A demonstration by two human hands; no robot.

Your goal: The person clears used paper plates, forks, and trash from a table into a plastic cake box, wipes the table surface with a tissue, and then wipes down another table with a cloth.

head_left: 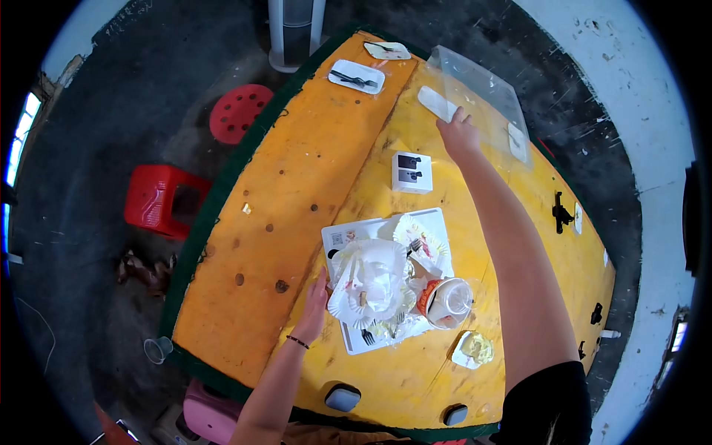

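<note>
My left hand (316,305) is at the left edge of a white tray (351,339), its fingers together against the pile of used white paper plates (371,278); whether it grips anything is hidden. The tray also bears dark forks, crumpled wrappers and a red-and-white paper cup (443,302) with a clear cup in it. My right arm is stretched far across the table. The fingers of my right hand (460,135) are at the near end of a small white plate (436,102), beside a clear plastic cover (482,81).
A white box (411,172) stands mid-table. Two small plates (357,76) (387,50) lie at the far end, and a plate with cake (475,349) near the front right. Black devices (561,213) lie along the right side. Red stools (152,199) stand left of the table.
</note>
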